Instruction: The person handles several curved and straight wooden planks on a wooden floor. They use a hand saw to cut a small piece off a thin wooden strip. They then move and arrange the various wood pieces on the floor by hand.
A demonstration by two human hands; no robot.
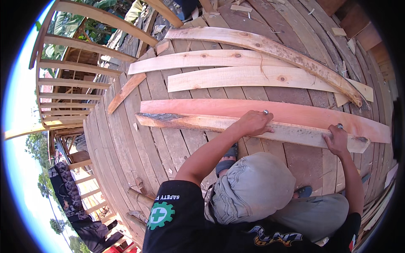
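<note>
My left hand [256, 122], with a ring on one finger, grips the upper edge of a rough-edged wooden plank [297, 134] near its middle. Close to that plank's right end, my right hand [336, 140] is wrapped over the same edge; it wears a ring too. The plank lies across in front of my knees, with dark bark along its left part. Just beyond it, and partly hidden by it and my hands, a wide pinkish board [190, 106] rests on the floor. How far the plank is raised, if at all, I cannot tell.
Farther off lie two pale boards [173, 62] [211, 79], with a bark-edged slab [261, 43] crossing their right ends. A short wood piece [125, 93] sits at left on the plank floor [112, 139]. A timber railing [74, 84] borders the left side; clothes [69, 194] hang there.
</note>
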